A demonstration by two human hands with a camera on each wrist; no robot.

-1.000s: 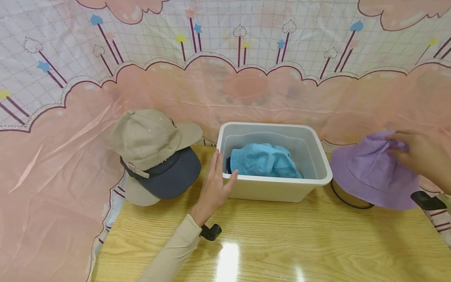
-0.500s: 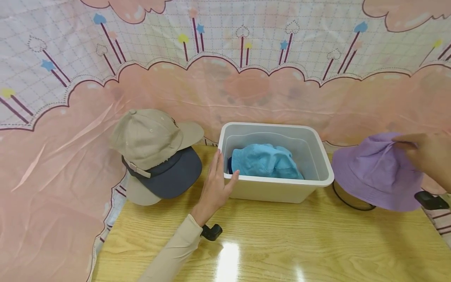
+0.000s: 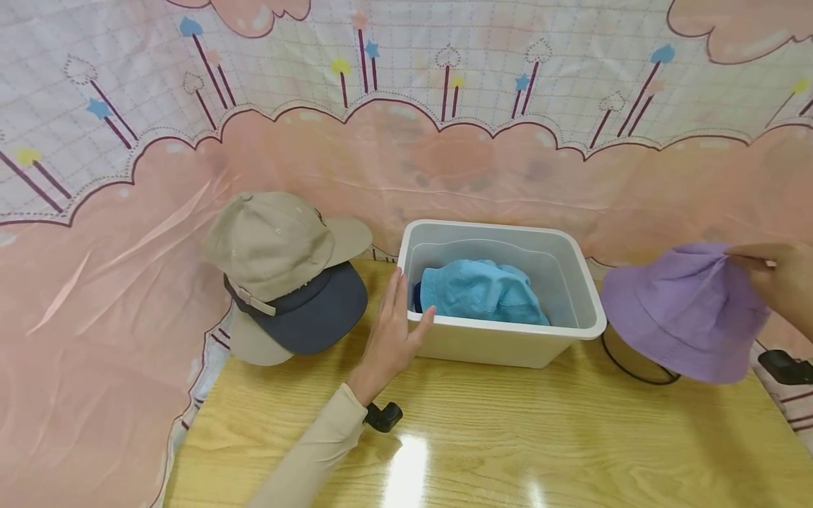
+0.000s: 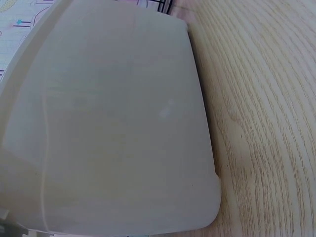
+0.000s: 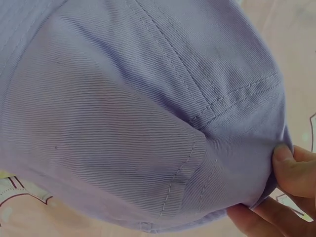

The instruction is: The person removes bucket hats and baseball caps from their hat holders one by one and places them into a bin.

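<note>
My right hand (image 3: 778, 275) pinches the crown of a purple bucket hat (image 3: 686, 310), brim hanging down, at the right of the table. In the right wrist view, thumb and fingertips grip folded cloth at the top of the bucket hat (image 5: 113, 123). My left hand (image 3: 389, 335) lies along the left end of a white plastic bin (image 3: 495, 342), fingers fairly straight and thumb at the front rim. A light blue cloth hat (image 3: 483, 289) sits inside the bin, over something dark blue. The left wrist view is filled by the bin's side wall (image 4: 123, 113).
Left of the bin, baseball caps are stacked: a beige cap (image 3: 273, 243) on top, a navy cap (image 3: 317, 310) under it and a beige brim (image 3: 257, 342) lowest. A thin dark curved edge (image 3: 635, 376) shows beneath the purple hat. A printed cloth backdrop (image 3: 444, 169) stands behind.
My right hand has shifted slightly right, drawing the purple hat's crown with it. The left hand keeps its place on the bin; the head view has turned slightly.
</note>
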